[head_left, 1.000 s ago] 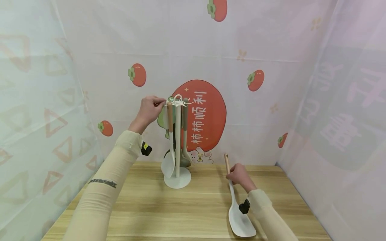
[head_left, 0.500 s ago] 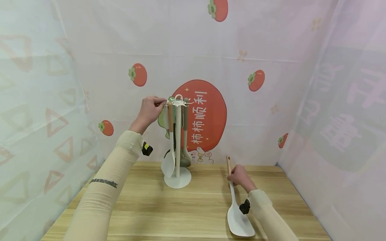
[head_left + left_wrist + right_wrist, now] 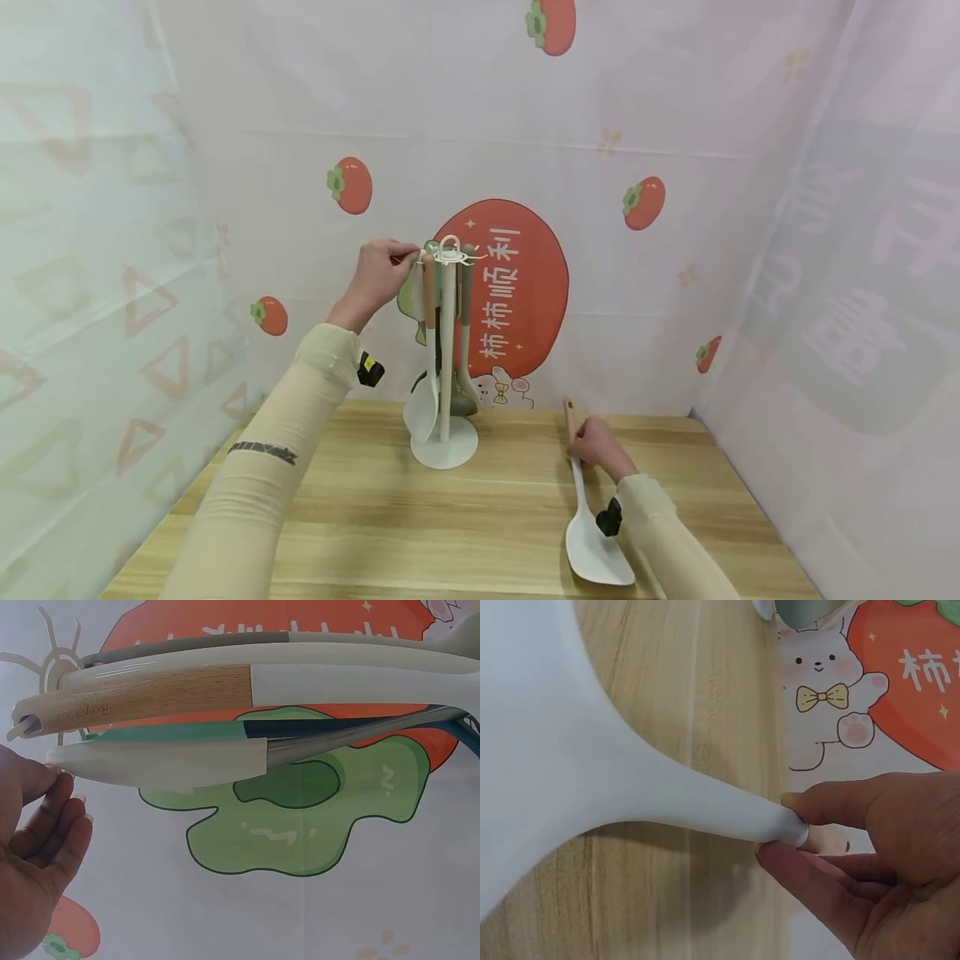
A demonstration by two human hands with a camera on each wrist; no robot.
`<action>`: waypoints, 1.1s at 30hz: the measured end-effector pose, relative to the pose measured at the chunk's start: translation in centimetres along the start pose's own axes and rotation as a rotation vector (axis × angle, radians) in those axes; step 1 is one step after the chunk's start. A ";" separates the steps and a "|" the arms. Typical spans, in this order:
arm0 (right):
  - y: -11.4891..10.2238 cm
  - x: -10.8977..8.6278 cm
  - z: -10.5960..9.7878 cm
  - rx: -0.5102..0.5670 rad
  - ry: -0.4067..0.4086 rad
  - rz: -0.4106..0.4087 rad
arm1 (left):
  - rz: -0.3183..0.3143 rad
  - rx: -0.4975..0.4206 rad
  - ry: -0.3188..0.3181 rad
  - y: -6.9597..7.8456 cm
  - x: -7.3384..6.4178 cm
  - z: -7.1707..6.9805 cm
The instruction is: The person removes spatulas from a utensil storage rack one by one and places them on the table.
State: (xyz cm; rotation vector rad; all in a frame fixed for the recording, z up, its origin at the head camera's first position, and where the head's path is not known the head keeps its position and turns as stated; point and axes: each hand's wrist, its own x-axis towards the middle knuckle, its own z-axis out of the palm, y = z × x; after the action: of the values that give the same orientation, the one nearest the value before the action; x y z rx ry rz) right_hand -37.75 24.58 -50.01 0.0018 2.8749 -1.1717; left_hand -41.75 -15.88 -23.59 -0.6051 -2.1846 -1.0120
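A cream utensil rack (image 3: 447,350) stands upright on the table, hung with several kitchen utensils. At its top left my left hand (image 3: 378,271) pinches a hook tip; in the left wrist view, thumb and fingertip meet right at the end of a white handle (image 3: 172,765). Beside that handle hang a wooden-handled white utensil (image 3: 180,686) and a teal-handled one (image 3: 180,733). At the right, my right hand (image 3: 600,442) pinches a large white spatula (image 3: 596,550) where its white shaft meets the wooden handle. The spatula's broad blade points towards me, low over the table.
The wooden table (image 3: 360,517) backs onto a white printed cloth wall (image 3: 637,333), with more cloth on the left and right sides. A grey-handled ladle (image 3: 467,292) hangs on the rack's right, nearest the spatula.
The far end of the spatula's handle has dipped towards the table, and my right hand has lowered slightly. My left hand stays at the rack's hook. The whole head view has shifted a little.
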 end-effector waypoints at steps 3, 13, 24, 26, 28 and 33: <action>0.2 0.1 0.1 0.005 -0.002 0.009 | -0.005 0.000 -0.005 0.1 0.0 -0.1; 0.5 0.8 0.7 -0.022 0.002 -0.023 | -0.035 -0.034 -0.024 0.2 -0.2 -0.2; 0.8 0.9 1.2 -0.084 -0.008 -0.025 | -0.029 -0.044 -0.024 0.2 -0.2 -0.2; 0.7 0.9 1.2 -0.086 -0.013 -0.025 | -0.031 -0.046 -0.022 0.1 -0.2 -0.1; 0.8 0.9 1.3 -0.090 -0.014 -0.028 | -0.032 -0.046 -0.020 0.1 -0.2 -0.1; 0.7 0.9 1.3 -0.098 -0.014 -0.036 | -0.029 -0.044 -0.014 0.1 -0.2 -0.1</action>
State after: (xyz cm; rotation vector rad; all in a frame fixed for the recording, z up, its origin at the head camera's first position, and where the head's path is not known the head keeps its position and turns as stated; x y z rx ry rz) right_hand -38.57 24.16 -51.47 -0.0616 2.9281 -1.0310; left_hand -41.51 -15.92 -23.63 -0.6036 -2.1938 -1.0767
